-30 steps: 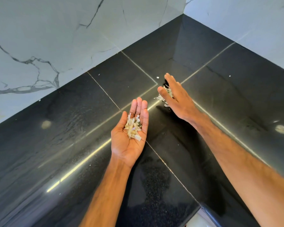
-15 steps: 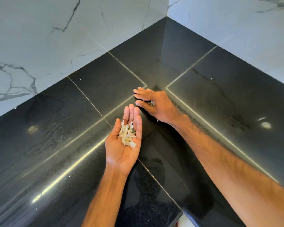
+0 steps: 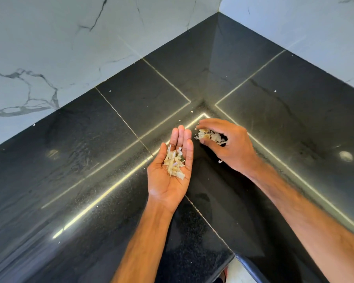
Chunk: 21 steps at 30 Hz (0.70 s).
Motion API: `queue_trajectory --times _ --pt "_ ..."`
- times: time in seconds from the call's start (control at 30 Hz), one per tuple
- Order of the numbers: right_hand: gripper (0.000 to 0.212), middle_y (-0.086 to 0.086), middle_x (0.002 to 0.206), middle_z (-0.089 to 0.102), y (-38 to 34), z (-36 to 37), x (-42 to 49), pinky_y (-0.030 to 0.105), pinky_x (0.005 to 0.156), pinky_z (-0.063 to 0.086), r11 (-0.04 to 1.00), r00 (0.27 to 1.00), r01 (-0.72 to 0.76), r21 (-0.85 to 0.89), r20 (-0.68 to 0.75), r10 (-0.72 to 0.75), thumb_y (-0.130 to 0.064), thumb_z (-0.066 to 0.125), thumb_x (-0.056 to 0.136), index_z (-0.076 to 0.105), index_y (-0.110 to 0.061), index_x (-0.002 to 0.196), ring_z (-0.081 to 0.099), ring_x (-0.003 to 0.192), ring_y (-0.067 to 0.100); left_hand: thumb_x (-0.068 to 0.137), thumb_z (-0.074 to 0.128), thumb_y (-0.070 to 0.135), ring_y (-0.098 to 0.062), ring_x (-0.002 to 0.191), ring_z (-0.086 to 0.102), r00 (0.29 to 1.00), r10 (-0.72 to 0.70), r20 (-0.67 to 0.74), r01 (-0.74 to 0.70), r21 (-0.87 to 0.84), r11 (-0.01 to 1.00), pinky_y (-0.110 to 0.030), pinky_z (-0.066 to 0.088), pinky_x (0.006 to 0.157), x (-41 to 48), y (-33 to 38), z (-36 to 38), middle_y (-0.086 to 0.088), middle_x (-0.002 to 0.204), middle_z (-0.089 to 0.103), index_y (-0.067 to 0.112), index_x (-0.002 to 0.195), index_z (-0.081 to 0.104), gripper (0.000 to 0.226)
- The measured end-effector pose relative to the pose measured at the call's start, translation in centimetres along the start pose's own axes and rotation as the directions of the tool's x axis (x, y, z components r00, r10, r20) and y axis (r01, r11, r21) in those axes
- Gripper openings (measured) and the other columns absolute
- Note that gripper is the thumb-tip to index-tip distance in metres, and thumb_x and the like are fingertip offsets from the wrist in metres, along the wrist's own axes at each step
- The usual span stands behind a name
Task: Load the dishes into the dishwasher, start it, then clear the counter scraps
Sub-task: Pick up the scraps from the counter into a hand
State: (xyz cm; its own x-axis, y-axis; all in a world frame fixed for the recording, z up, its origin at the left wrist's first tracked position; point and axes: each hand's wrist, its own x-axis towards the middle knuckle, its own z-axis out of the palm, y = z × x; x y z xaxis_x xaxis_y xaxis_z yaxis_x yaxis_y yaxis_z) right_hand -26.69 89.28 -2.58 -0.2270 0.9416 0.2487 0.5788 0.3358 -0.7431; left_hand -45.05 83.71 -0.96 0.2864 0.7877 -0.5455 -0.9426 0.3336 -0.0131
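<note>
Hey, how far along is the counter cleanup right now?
Done: a pile of scraps already lies in the upturned left hand. In hand: the right hand grips a second clump over the black counter. Left: a few stray crumbs dot the counter, and both handfuls need dumping. The dishwasher is out of view.

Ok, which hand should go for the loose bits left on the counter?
Right, probably. The right hand hovers nearest those bits, though its fingers hold scraps to drop first; the left hand lies palm up, carrying a pile that tipping would spill.
</note>
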Motion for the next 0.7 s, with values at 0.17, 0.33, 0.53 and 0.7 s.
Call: queue_trajectory --times 0.17,0.33,0.53,0.7 --pt "0.068 -0.005 0.152 0.04 0.2 -1.1 -0.1 0.03 0.117 0.032 0.982 0.966 -0.043 -0.184 0.244 0.088 -0.031 0.07 0.093 0.038 -0.022 0.152 0.034 0.142 0.01 0.109 0.035 0.022 -0.028 0.131 0.054 1.0 0.002 -0.001 -0.002 0.002 1.0 -0.037 0.037 0.115 -0.2 0.0 0.0 -0.011 0.142 0.056 0.001 0.136 0.057 0.04" --pt "0.061 0.013 0.159 0.026 -2.2 -0.2 -1.1 0.042 0.12 0.032 0.82 0.94 0.155 -0.55 0.337 0.048 -0.018 0.058 0.099 0.033 -0.013 0.154 0.026 0.148 0.029 0.109 0.036 0.021 -0.029 0.132 0.053 1.0 0.002 -0.013 -0.002 0.006 1.0 -0.036 0.035 0.117 -0.5 -0.3 0.0 -0.011 0.143 0.055 0.002 0.138 0.055 0.04" --pt "0.042 0.015 0.131 0.051 -4.9 0.7 -2.5 0.032 0.085 0.057 0.733 0.96 0.124 -0.669 0.269 0.082 -0.003 0.069 0.088 0.06 -0.004 0.128 0.053 0.119 0.025 0.108 0.037 0.021 -0.028 0.132 0.053 1.0 0.005 -0.001 -0.005 0.034 0.999 -0.035 0.035 0.117 -0.7 -0.8 0.2 -0.01 0.143 0.055 0.001 0.137 0.056 0.04" --pt "0.006 0.013 0.103 0.058 -6.2 0.3 -1.3 0.031 0.067 0.045 0.735 0.956 0.126 -0.666 0.279 0.089 0.0 0.064 0.092 0.069 -0.004 0.091 0.058 0.093 0.025 0.108 0.037 0.02 -0.028 0.132 0.054 1.0 0.02 0.017 -0.02 0.026 0.999 -0.036 0.036 0.116 -0.9 -1.0 0.2 -0.011 0.143 0.055 0.002 0.138 0.055 0.04"
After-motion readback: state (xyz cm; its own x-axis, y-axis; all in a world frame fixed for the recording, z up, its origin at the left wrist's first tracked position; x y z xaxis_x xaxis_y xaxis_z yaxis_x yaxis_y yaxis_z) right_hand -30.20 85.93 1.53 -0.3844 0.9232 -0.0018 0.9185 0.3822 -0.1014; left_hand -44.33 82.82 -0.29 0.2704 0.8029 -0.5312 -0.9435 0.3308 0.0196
